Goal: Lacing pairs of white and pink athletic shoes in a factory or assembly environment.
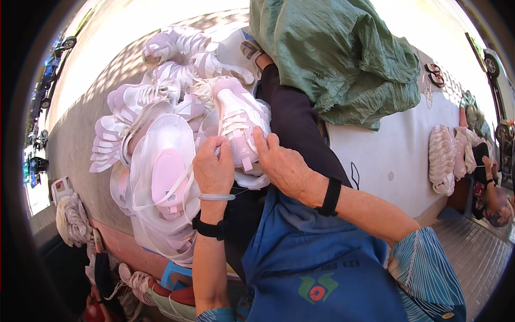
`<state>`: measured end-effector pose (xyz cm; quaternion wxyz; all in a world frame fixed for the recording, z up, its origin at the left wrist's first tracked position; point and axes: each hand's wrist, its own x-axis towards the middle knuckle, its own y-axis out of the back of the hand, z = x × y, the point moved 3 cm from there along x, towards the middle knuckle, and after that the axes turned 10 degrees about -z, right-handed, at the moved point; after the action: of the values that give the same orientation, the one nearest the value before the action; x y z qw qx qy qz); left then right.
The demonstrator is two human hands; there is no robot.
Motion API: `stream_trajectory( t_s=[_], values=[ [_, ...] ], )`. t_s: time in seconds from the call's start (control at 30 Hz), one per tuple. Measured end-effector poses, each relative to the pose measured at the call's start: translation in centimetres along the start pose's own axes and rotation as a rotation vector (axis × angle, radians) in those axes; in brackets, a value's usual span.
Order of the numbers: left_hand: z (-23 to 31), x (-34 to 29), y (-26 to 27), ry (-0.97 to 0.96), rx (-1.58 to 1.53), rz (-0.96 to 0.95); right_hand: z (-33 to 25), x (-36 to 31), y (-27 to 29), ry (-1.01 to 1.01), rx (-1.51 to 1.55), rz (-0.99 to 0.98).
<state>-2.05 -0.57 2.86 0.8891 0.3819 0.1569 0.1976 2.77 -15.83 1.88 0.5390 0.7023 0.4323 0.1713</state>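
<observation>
A white and pale pink sneaker point(236, 112) lies in front of me on top of a pile, its toe pointing away and its white laces across the upper. At its left edge, near the heel opening, my left hand point(213, 166) is closed in a pinch; what its fingertips grip is hidden. My right hand point(287, 165) grips the sneaker's right side, with the index finger against the upper. Between my hands a pink pull tab point(247, 163) sticks up. A thin pale thread runs just below them. Left of my left hand lies a pale sneaker with a pink insole point(169, 174).
Several more white and pink sneakers point(145, 102) are heaped to the left. A large green sack point(338, 59) stands ahead on the right, by my outstretched dark-trousered leg. Other people sit at the lower left and far right point(496, 204) near more shoes point(442, 161). Sandals point(434, 75) lie far right.
</observation>
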Motion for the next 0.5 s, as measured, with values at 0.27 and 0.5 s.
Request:
stream_trajectory(
  t_s=[0.27, 0.5],
  values=[
    [-0.6, 0.7, 0.3, -0.075, -0.095, -0.071, 0.1, -0.1, 0.2, 0.018, 0.029, -0.005],
    [0.4, 0.8, 0.4, -0.032, 0.074, -0.102, 0.0, 0.0, 0.3, 0.012, 0.022, -0.053]
  ],
)
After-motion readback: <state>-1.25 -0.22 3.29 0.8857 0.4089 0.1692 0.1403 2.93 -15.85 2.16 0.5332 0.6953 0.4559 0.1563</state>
